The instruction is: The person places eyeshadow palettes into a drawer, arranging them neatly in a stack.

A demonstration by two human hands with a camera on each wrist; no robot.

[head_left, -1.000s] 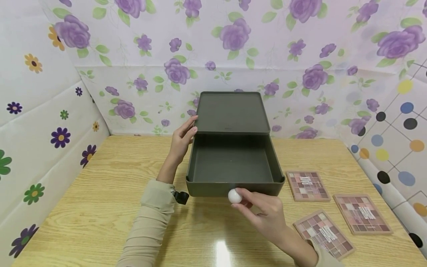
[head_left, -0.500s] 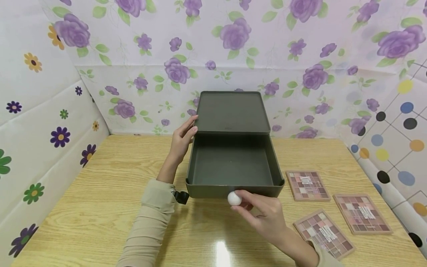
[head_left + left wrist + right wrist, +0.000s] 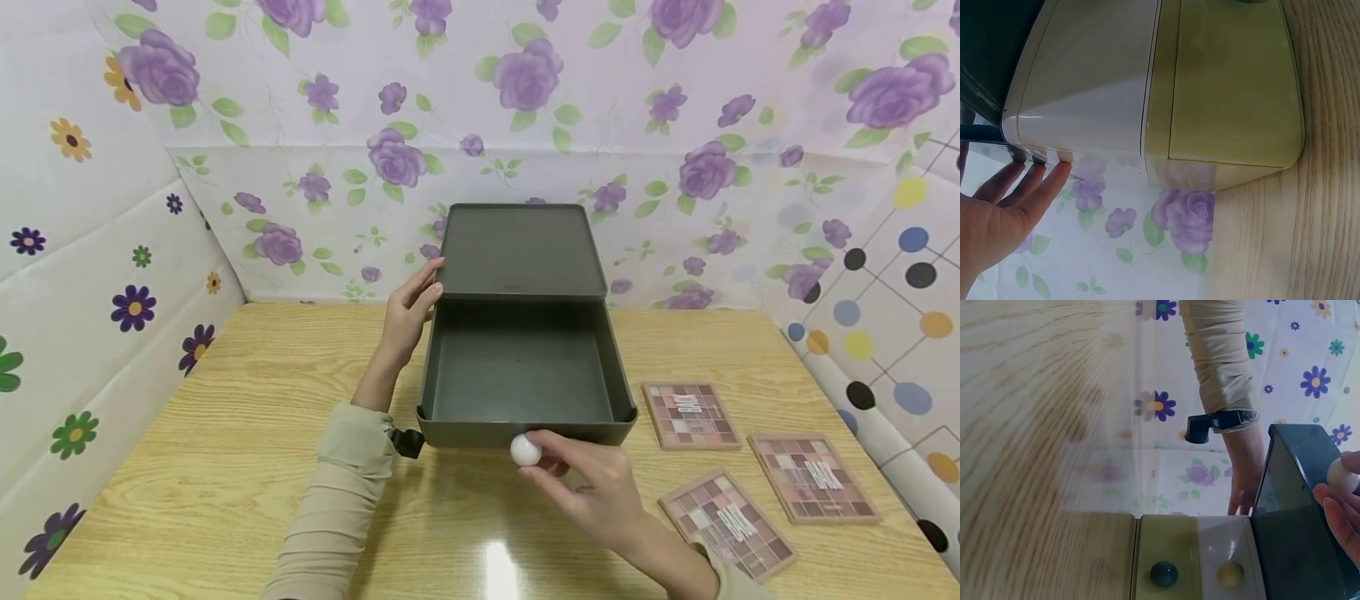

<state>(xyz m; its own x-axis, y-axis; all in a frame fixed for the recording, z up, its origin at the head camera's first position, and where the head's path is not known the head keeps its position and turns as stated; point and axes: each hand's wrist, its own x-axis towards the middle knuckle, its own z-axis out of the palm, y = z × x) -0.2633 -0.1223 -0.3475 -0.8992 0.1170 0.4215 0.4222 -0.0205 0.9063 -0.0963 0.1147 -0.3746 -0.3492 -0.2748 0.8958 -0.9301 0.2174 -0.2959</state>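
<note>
A dark green drawer (image 3: pixel 472 434) stands pulled out from a stacked drawer cabinet (image 3: pixel 521 250), and its inside shows bare. My right hand (image 3: pixel 592 483) pinches the white round knob on the drawer front between thumb and fingers. The right wrist view also has this knob (image 3: pixel 1342 476) at its right edge. With its fingers fairly straight, my left hand (image 3: pixel 407 321) rests against the cabinet's left side near the top. In the left wrist view the fingertips touch the side by the white tier (image 3: pixel 1085 81), with the yellow-green tier (image 3: pixel 1235 81) below that.
Three eyeshadow palettes (image 3: pixel 692 417) lie on the wooden table (image 3: pixel 247 442) at the right. Lower drawers carry a dark knob (image 3: pixel 1164 574) and a yellow knob (image 3: pixel 1230 573). Flowered cloth (image 3: pixel 330 150) hangs behind the cabinet. A black wrist camera (image 3: pixel 407 443) sits by the left sleeve.
The dark green drawer has slid slightly farther out toward me, with the right hand pinching its knob throughout. My left hand has stayed at the cabinet's side.
</note>
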